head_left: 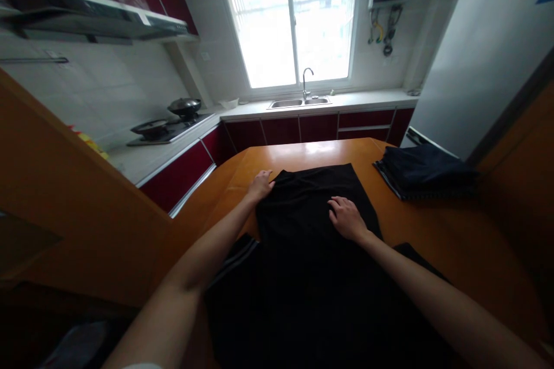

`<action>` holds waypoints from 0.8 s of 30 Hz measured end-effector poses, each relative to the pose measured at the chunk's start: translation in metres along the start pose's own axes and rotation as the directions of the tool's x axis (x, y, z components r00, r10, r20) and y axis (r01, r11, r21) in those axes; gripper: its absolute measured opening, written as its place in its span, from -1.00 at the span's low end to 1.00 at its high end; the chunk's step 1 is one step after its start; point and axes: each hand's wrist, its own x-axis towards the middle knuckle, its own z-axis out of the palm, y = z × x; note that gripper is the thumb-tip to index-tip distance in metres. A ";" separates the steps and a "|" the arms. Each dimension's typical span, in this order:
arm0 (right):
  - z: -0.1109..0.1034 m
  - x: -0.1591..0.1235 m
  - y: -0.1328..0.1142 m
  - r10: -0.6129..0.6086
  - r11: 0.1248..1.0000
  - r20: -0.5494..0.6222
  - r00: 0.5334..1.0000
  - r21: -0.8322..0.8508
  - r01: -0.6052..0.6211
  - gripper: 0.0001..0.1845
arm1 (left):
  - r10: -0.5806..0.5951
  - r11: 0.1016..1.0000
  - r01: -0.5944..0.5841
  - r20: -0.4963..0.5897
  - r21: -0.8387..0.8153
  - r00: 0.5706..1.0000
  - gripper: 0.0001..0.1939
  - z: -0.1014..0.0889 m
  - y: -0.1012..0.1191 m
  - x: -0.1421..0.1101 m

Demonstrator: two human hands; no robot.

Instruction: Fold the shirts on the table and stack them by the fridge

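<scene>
A black short-sleeved shirt (311, 277) lies spread on the wooden table, its straight hem at the far side. Pale stripes trim the sleeve on the left; the other sleeve is partly behind my right forearm. At the hem's far left corner, my left hand (260, 185) has the fabric edge between thumb and fingers. My right hand (347, 218) rests palm down on the shirt, right of its middle, with fingers stretched out and nothing in them. Slight wrinkles run across the cloth near the hem.
A folded stack of dark clothes (426, 172) sits on the right of the wooden table (234, 176). Beyond are a counter with a sink (298, 102), a stove with pans (184, 106) at left, and a fridge (485, 57) at right. A wooden panel (64, 184) stands close on the left.
</scene>
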 end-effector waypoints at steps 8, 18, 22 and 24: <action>0.000 -0.002 -0.002 0.015 0.999 -0.004 1.000 0.030 -0.015 -0.62 | -0.025 0.993 0.047 0.188 -0.112 0.982 -0.76 0.023 0.012 0.045; -0.021 0.116 0.070 0.380 0.923 0.020 0.925 0.051 -0.380 -0.70 | -0.352 0.844 0.377 0.137 -0.383 0.926 -0.62 0.021 -0.007 0.068; -0.014 0.158 0.106 0.473 0.881 0.058 0.879 -0.004 -0.474 -0.70 | -0.441 0.714 0.501 0.243 -0.489 0.864 -0.62 0.010 -0.025 0.067; -0.008 0.170 0.117 0.507 0.862 0.086 0.858 -0.021 -0.507 -0.68 | -0.445 0.676 0.538 0.302 -0.504 0.843 -0.62 0.006 -0.030 0.068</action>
